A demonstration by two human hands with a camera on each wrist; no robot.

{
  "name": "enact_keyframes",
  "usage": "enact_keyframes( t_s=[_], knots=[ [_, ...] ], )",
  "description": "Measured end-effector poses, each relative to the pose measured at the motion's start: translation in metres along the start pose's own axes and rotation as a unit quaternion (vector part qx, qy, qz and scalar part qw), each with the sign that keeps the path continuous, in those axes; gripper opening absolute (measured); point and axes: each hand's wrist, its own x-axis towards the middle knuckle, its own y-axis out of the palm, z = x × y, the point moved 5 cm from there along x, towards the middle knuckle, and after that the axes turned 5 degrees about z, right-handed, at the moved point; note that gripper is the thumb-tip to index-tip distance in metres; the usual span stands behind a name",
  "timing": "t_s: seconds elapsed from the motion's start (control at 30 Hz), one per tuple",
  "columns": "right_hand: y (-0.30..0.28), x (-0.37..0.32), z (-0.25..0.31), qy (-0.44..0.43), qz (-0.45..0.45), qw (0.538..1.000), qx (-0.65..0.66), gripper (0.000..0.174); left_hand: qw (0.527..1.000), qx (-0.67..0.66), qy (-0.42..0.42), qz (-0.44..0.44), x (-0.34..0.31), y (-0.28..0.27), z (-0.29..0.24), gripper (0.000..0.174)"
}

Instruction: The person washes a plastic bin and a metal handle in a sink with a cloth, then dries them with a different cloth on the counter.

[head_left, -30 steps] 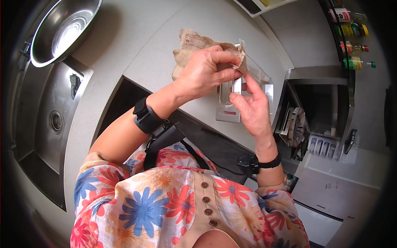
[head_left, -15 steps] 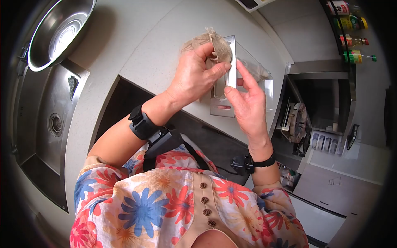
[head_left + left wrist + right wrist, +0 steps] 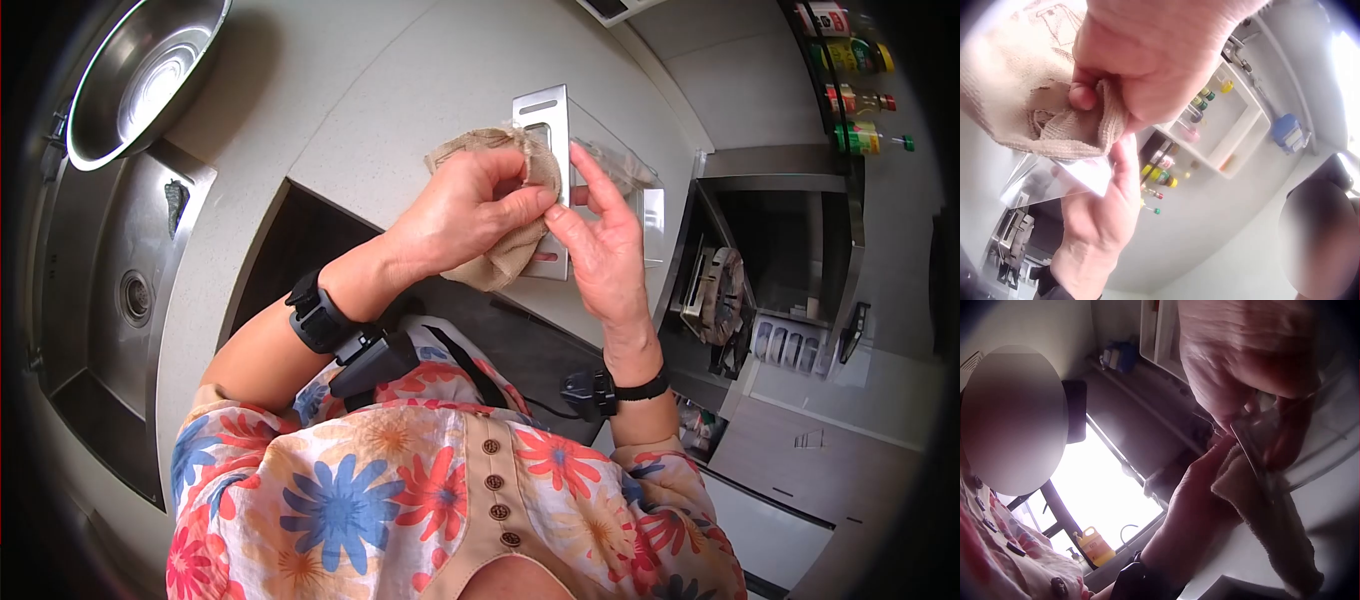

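My left hand grips a beige, towel-like cloth, bunched against a shiny metal panel with slots. Behind the panel extends a clear, box-like part. My right hand holds the panel's right edge, thumb in front and fingers behind it. The two thumbs almost meet at that edge. In the left wrist view, folded cloth shows printed lines and hides much of the panel. From the right wrist, the right hand pinches a clear edge, with the cloth beneath.
A large steel bowl stands at the upper left beside the sink, where a dark green item lies. Pale countertop surrounds the work. Bottles line a rack at the right, above a dark open recess.
My left hand and the cloth have slid down along the panel toward my body, baring its upper end. The panel's slotted face has turned more into view. My right hand keeps its hold.
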Motion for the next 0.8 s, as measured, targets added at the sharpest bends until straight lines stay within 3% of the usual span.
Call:
enact_keyframes(
  t_s=[0.03,0.2,0.33,0.4,0.67,0.8],
  knots=[
    [-0.001,0.000,0.001,0.002,-0.003,1.000,-0.004,0.052,0.997,-0.079,-0.004,-0.003,-0.007,0.003,-0.002,0.018],
    [-0.006,0.003,0.002,-0.001,-0.009,1.000,-0.029,0.052,0.994,-0.066,0.026,-0.079,-0.021,0.004,0.011,0.017],
    [-0.009,0.003,0.003,-0.008,-0.027,0.999,-0.042,0.049,0.998,-0.046,0.001,-0.045,-0.023,0.010,0.008,0.021],
    [-0.007,0.003,0.004,-0.004,-0.030,0.999,-0.041,0.048,0.997,-0.008,-0.071,-0.011,-0.022,0.012,0.011,0.027],
    [-0.005,0.005,0.003,-0.016,-0.043,0.999,-0.020,0.046,0.994,0.104,-0.039,0.024,-0.009,0.003,0.020,0.032],
    [-0.010,0.006,0.004,-0.012,-0.048,0.999,-0.018,0.046,0.995,-0.081,-0.012,0.056,-0.006,0.005,0.028,0.033]
  ],
)
